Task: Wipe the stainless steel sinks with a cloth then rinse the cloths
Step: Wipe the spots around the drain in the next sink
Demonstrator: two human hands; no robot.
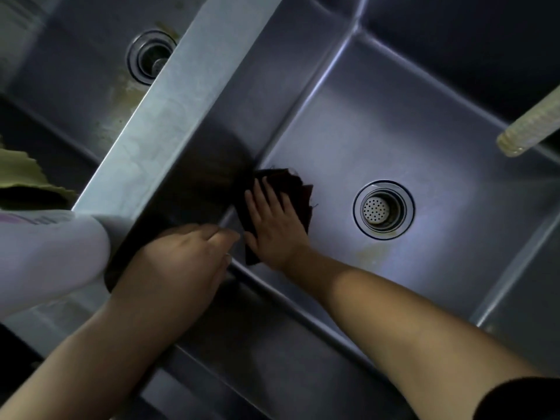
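A dark red cloth (298,190) lies flat on the floor of the right stainless steel sink (409,122), in its near-left corner. My right hand (274,221) presses on the cloth with fingers spread. My left hand (178,262) rests on the sink's near-left wall just beside it, fingers together, nothing visible in it. The right sink's drain strainer (383,209) sits to the right of the cloth. The left sink (78,95) shows yellowish stains near its drain (151,57).
A steel divider (169,116) separates the two sinks. A ribbed hose end (528,125) hangs over the right sink at the far right. A green cloth (21,174) lies at the left edge. A white sleeve (45,253) is at the lower left.
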